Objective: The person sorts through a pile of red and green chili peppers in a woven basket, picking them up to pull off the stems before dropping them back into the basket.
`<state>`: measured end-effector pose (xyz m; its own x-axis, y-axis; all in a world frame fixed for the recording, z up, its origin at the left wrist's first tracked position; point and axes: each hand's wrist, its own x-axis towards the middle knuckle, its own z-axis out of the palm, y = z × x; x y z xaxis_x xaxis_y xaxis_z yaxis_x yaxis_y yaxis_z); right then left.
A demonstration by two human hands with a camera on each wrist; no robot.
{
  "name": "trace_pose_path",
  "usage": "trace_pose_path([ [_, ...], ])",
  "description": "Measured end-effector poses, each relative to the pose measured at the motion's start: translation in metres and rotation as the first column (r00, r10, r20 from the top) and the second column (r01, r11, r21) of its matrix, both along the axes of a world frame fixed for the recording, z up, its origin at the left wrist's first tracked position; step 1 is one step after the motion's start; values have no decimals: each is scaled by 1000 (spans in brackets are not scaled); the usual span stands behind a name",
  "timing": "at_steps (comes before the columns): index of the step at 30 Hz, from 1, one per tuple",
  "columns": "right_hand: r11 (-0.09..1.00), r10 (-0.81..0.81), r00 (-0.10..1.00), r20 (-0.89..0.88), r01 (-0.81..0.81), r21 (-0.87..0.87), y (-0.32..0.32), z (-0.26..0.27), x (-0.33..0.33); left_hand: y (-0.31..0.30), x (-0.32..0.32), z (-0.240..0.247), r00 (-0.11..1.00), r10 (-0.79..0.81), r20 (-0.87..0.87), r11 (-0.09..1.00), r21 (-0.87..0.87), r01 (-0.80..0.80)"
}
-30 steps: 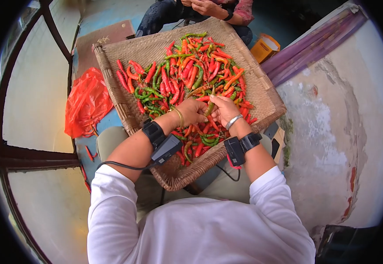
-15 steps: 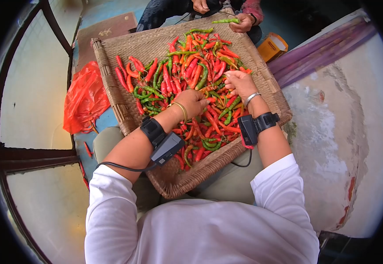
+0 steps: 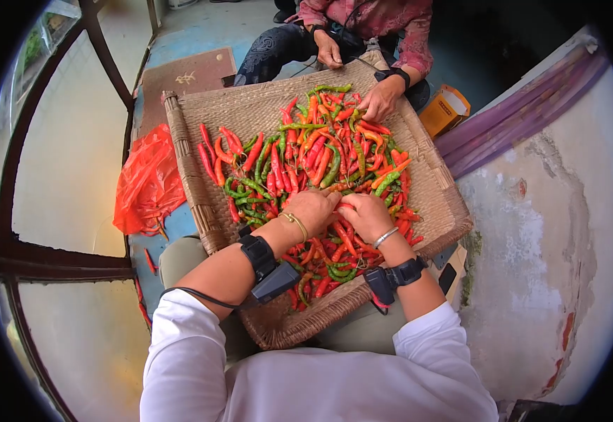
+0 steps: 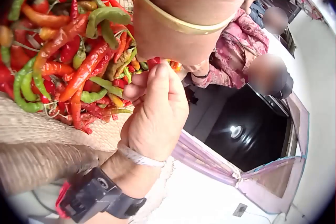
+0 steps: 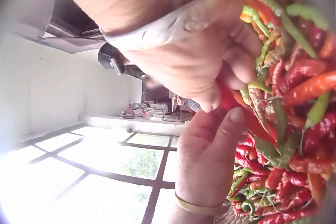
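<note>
In the head view, a woven basket is filled with a heap of red, orange and green peppers. Toward 5 o'clock from the middle of the heap, a red pepper is held between the left hand and the right hand, both brought close together with fingers curled. At the basket's 1 o'clock, the heap is touched by another person's hand; that person's other hand is held over the rim near 12 o'clock. A red plastic bag is seen outside the basket at 9 o'clock, and an orange box just beside it at 1 o'clock.

In the left wrist view, the red pepper is pinched by the right hand's thumb and curled fingers, just above the picture's centre. The left hand's fingertips are hidden behind its wrist at 12 o'clock, and peppers are spread from 9 to 11 o'clock.

In the right wrist view, the red pepper is gripped by both hands, the left's thumb being laid along it from 6 o'clock. Peppers are spread from 1 to 5 o'clock.
</note>
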<state>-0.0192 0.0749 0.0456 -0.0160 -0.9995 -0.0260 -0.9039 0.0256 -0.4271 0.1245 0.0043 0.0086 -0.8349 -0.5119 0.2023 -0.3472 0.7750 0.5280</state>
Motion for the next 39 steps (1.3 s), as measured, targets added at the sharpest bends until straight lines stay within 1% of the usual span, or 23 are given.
trace_pose_path([
  [2,995,-95,938,335,90,32,5,-6,-7,-2,-2,-1,1000,14,0,997,73,-14],
  [3,996,-90,940,329,88,20,7,-3,-6,-2,-2,2,999,14,-41,990,144,-8],
  [4,974,-227,754,616,188,129,9,0,-6,-2,-1,4,997,15,-82,976,216,3],
  [5,935,-348,467,813,239,263,10,2,-5,-2,-2,0,981,-32,-191,961,264,83],
  [6,937,-341,473,813,239,255,10,0,-5,-1,-2,0,980,-32,-197,963,256,83],
  [8,960,-236,127,963,187,211,10,-8,-7,3,-2,0,959,15,-283,844,517,140],
  [9,966,-224,170,960,168,195,8,-7,-10,3,-2,0,963,22,-269,848,515,124],
  [12,944,-301,481,824,272,186,-4,22,-22,1,1,8,943,225,-243,793,608,-33],
  [14,933,-275,491,827,343,106,-18,34,-42,-6,3,10,948,276,-158,774,621,-122],
  [16,886,-185,336,924,463,9,-33,50,-49,-8,1,4,926,317,-207,716,692,-91],
  [19,803,-255,271,928,595,47,-42,56,-47,-10,-1,0,915,326,-239,675,737,-48],
  [20,804,-262,269,927,592,56,-39,48,-42,-11,-1,-1,903,339,-262,614,790,-2],
  [22,937,-343,602,721,275,216,-28,26,-26,-14,-1,1,892,358,-277,542,839,43],
  [24,939,-275,713,645,56,339,-15,10,-5,-17,-1,4,851,431,-300,391,912,124],
  [26,970,-152,696,702,-33,243,-6,-16,5,-18,-1,5,850,451,-273,367,925,102],
  [28,963,-163,697,698,-40,265,-1,-22,13,-18,-1,7,855,431,-288,397,912,107],
  [30,938,-289,584,758,13,348,5,-20,20,-17,-3,1,864,411,-290,381,916,126],
  [32,935,-317,543,777,40,353,9,-21,24,-11,-4,3,854,390,-345,512,852,111],
  [34,913,-404,190,895,15,408,14,-21,23,-6,-3,7,845,377,-380,542,830,132],
  [35,913,-407,112,907,21,407,17,-27,22,-3,-4,7,830,368,-421,575,804,152],
  [36,911,-411,108,905,24,411,19,-30,21,0,-4,6,832,366,-417,571,806,153],
  [38,929,-369,53,928,45,367,21,-34,19,5,-5,0,860,328,-390,713,700,45],
  [39,918,-391,67,918,96,384,20,-32,19,8,-5,-1,860,336,-384,698,715,47],
])
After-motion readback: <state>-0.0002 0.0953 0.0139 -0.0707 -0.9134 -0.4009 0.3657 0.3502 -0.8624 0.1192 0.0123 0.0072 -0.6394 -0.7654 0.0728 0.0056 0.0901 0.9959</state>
